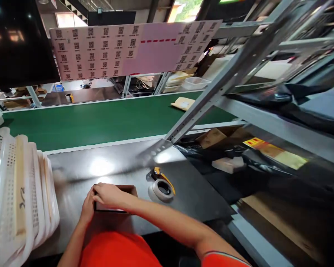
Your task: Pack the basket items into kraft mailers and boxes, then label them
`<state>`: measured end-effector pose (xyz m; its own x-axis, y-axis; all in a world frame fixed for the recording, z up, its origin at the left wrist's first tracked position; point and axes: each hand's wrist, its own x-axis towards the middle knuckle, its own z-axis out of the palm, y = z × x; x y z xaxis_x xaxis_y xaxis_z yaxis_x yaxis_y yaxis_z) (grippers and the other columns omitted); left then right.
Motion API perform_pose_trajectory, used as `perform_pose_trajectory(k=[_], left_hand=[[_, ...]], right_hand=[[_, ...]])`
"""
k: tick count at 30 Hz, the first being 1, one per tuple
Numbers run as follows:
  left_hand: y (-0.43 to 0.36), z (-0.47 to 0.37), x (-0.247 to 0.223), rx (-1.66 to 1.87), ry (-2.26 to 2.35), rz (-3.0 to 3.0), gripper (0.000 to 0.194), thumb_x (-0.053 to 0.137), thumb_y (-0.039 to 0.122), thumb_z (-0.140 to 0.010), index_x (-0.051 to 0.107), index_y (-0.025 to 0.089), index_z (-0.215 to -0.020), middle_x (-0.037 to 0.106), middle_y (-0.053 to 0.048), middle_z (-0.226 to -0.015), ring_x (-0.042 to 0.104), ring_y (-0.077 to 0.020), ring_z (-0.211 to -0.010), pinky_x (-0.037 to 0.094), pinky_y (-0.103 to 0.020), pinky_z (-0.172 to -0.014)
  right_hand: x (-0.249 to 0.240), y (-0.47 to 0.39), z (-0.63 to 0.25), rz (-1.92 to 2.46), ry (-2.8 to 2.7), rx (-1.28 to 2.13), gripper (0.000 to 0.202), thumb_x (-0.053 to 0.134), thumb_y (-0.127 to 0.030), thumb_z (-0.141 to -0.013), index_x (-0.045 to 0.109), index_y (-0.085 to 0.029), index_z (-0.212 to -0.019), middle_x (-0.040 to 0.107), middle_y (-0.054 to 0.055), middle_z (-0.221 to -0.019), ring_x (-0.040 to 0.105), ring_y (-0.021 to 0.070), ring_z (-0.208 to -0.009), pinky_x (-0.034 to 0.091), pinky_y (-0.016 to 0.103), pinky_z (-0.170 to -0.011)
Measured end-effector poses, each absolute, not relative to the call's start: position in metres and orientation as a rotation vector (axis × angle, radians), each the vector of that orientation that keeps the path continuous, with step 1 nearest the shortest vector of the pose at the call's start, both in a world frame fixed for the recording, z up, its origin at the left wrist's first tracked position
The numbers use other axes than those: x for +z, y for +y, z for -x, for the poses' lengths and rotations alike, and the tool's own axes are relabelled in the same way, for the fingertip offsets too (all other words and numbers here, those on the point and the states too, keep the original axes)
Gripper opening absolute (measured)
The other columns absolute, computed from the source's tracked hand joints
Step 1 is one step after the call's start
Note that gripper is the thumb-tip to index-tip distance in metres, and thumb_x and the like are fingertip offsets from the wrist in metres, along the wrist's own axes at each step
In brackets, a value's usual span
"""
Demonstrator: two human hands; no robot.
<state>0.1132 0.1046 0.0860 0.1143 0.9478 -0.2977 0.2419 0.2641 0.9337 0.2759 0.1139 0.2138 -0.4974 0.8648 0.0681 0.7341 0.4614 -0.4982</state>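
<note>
One metal table point(80, 167), its far edge along a green conveyor point(100, 124), white baskets point(30, 193) at its left end, a tape dispenser point(163, 187) right of centre, bare metal between baskets and box. One cardboard box point(132, 191), open, near the table's near edge, right hand point(108, 194) reaching over its left end, left hand point(87, 207) against its left side, both hands' fingers bent and meeting at the far left corner; whether they grip it cannot be told.

Indoor scene, moderately lit, bright daylight at upper openings; white glare on the metal worktop point(80, 163), toward its far edge; dark shadow at lower right; motion blur and stretching toward the right side.
</note>
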Motion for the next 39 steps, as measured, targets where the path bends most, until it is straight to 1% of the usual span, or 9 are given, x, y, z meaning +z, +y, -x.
perform_pose_trajectory(k=[6,11,14,17,22,27,30,34,39], left_hand=[[0.081,-0.119,0.095,0.871,1.679,-1.600,0.052,0.043,0.063,-0.098,0.066,0.017,-0.110,0.070,-0.016,-0.108,0.068,-0.0309,-0.104,0.055,-0.045,-0.097],[0.065,-0.142,0.114,0.275,1.318,-2.332,0.051,0.051,0.066,-0.096,0.071,0.019,-0.095,0.072,-0.016,-0.099,0.067,-0.0330,-0.099,0.055,-0.043,-0.089],[0.080,-0.146,0.110,0.082,1.185,-2.585,0.048,0.048,0.055,-0.102,0.076,0.016,-0.097,0.076,-0.017,-0.102,0.070,-0.0321,-0.099,0.055,-0.043,-0.090],[0.106,-0.142,0.096,0.433,1.126,-2.814,0.041,0.045,0.039,-0.105,0.076,0.018,-0.122,0.071,-0.019,-0.134,0.063,-0.0335,-0.128,0.042,-0.051,-0.114],[0.102,-0.131,0.050,0.781,1.524,-2.828,0.059,0.050,0.044,-0.103,0.056,0.011,-0.152,0.052,-0.021,-0.159,0.037,-0.0386,-0.155,0.013,-0.064,-0.129],[0.065,-0.104,0.010,0.688,1.474,-2.725,0.050,0.045,0.021,-0.102,0.063,0.040,-0.144,0.059,-0.002,-0.155,0.031,-0.0363,-0.159,0.024,-0.076,-0.123],[0.075,-0.103,0.019,0.677,1.196,-2.606,0.047,0.051,0.023,-0.101,0.064,0.038,-0.144,0.055,-0.001,-0.159,0.020,-0.0345,-0.163,0.043,-0.064,-0.120],[0.107,-0.128,0.044,0.590,0.825,-2.439,0.038,0.056,0.025,-0.100,0.074,0.036,-0.132,0.063,-0.002,-0.150,0.032,-0.0345,-0.159,0.040,-0.066,-0.123],[0.120,-0.150,0.048,0.608,0.761,-2.218,0.026,0.065,0.026,-0.094,0.084,0.029,-0.112,0.074,-0.008,-0.135,0.040,-0.0356,-0.154,0.034,-0.069,-0.124]], right_hand=[[0.135,0.028,-0.353,1.964,-1.443,0.279,0.057,0.051,-0.044,-0.101,0.050,-0.019,-0.152,0.061,0.020,-0.144,0.058,0.0360,-0.136,0.047,0.059,-0.115],[0.111,0.005,-0.345,1.948,-1.966,0.587,0.083,0.070,-0.047,-0.087,0.044,-0.011,-0.157,0.045,0.025,-0.162,0.045,0.0431,-0.146,0.045,0.057,-0.116],[0.130,0.037,-0.350,1.847,-2.303,0.633,0.060,0.069,-0.046,-0.090,0.065,-0.011,-0.138,0.062,0.025,-0.146,0.057,0.0415,-0.132,0.050,0.053,-0.107],[0.132,0.074,-0.365,1.740,-2.349,0.660,0.032,0.058,-0.042,-0.099,0.078,-0.017,-0.104,0.079,0.014,-0.107,0.068,0.0305,-0.107,0.053,0.044,-0.097],[0.085,0.090,-0.397,1.721,-1.833,0.499,0.021,0.070,-0.032,-0.091,0.074,-0.020,-0.107,0.075,0.009,-0.109,0.067,0.0236,-0.104,0.054,0.035,-0.094],[0.069,0.070,-0.495,2.234,-1.184,0.218,0.031,0.047,-0.022,-0.097,0.066,-0.011,-0.119,0.065,0.022,-0.126,0.056,0.0344,-0.128,0.045,0.049,-0.106],[0.073,0.062,-0.556,2.424,-1.086,0.304,0.028,0.050,-0.010,-0.088,0.066,-0.005,-0.110,0.067,0.026,-0.113,0.063,0.0371,-0.118,0.047,0.047,-0.094],[0.072,0.059,-0.580,2.546,-1.142,0.564,0.018,0.056,-0.003,-0.076,0.068,-0.008,-0.089,0.070,0.017,-0.080,0.072,0.0324,-0.085,0.049,0.041,-0.074],[0.095,0.040,-0.539,2.334,-1.350,0.709,0.052,0.057,-0.015,-0.079,0.060,-0.012,-0.131,0.074,0.011,-0.103,0.073,0.0270,-0.095,0.056,0.039,-0.085]])
